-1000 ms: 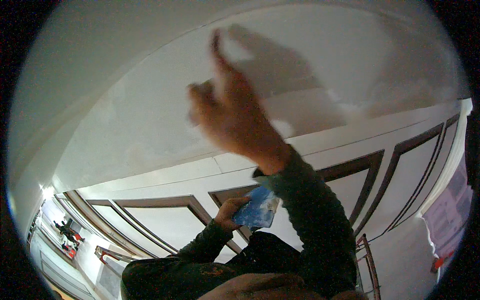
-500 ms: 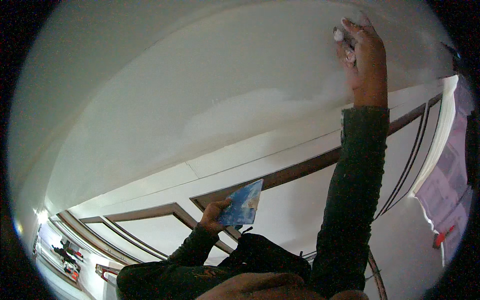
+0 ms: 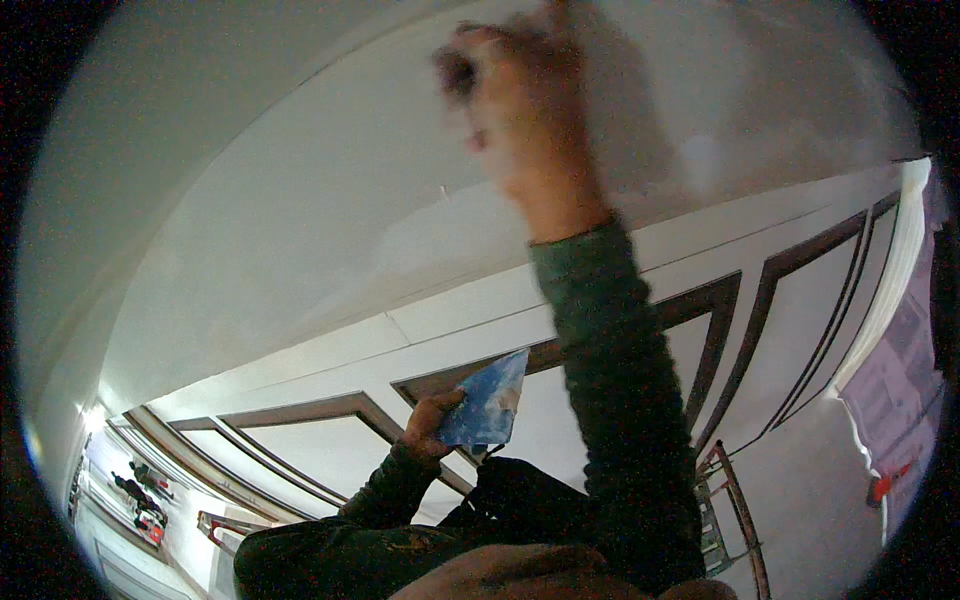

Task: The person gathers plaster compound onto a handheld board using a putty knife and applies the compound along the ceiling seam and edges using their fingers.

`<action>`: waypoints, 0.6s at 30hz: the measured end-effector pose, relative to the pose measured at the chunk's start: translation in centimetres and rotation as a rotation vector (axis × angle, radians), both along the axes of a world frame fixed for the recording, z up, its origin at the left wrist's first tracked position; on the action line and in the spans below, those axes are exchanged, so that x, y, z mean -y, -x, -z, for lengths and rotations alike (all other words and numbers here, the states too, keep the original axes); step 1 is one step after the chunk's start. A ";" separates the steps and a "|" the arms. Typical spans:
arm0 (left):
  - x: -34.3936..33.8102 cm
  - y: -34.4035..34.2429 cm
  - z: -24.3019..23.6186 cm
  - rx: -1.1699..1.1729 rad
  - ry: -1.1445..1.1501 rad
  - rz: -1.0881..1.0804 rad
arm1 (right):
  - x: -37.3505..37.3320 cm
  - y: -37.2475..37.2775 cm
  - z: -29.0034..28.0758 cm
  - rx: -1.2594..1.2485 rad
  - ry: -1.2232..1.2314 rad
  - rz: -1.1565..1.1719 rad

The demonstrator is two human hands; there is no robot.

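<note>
My left hand (image 3: 430, 422) grips a flat blue board (image 3: 487, 405) with pale smears on it, held by its left edge in front of my lap. My right hand (image 3: 525, 110) is raised to the white ceiling (image 3: 300, 220), its fingers curled and smeared by motion. Something dark shows between its fingertips, too blurred to name. A brighter whitish patch (image 3: 425, 235) lies on the ceiling beside my right wrist, with a small pale fleck hanging near it.
Brown-trimmed wall panels (image 3: 300, 405) run along the wall below the ceiling. A ladder (image 3: 735, 510) stands at lower right, and a red-framed one (image 3: 225, 527) at lower left. Purple sheeting (image 3: 895, 400) with a red item (image 3: 885, 485) hangs at right. Small distant figures (image 3: 140, 495) appear far left.
My right hand has swept left across the ceiling, its forearm tilting along with it. My left hand and the blue board have stayed nearly still.
</note>
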State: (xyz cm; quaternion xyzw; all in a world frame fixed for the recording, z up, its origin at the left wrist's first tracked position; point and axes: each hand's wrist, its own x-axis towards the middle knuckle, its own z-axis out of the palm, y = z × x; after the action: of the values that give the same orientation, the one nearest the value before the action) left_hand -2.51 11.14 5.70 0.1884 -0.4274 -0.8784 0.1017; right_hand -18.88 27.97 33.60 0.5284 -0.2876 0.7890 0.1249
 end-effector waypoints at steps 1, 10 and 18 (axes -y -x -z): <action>0.1 -0.1 -0.1 -0.045 -0.006 0.058 | 1.1 -1.4 0.4 -0.068 -0.020 -0.055; 0.1 -0.9 -0.9 -0.166 -0.253 0.156 | 2.5 -6.3 3.7 -0.153 -0.095 -0.483; -1.4 -0.5 -0.4 -0.070 -0.088 -0.082 | -6.4 7.7 1.5 0.139 0.167 -0.222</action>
State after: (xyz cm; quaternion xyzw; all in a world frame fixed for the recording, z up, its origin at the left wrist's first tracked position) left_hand -2.01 12.58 6.05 0.1793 -0.3763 -0.8975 0.1442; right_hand -26.57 34.35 32.07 0.4888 -0.1688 0.8538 0.0602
